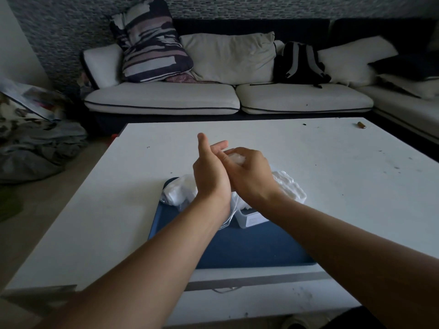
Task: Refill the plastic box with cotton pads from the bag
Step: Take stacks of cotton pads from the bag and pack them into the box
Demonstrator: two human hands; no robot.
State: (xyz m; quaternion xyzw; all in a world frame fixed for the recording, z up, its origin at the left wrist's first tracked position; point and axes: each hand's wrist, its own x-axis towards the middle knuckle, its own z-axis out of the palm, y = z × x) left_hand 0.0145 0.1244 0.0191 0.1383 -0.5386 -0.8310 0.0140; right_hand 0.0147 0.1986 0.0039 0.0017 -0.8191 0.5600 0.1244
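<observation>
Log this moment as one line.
right hand: grips white cotton pads | left hand: open beside | clear plastic box: on blue tray

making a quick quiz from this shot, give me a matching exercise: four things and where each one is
Things:
1. flat dark blue tray
2. black backpack with grey straps
3. small brown cylinder
4. small pale plastic box

Places:
A. far right corner of the white table
B. on the tray, under the right wrist
C. on the sofa
D. near table edge, under the forearms

Pairs: 1-D, 2-C, 3-A, 4-B
</observation>
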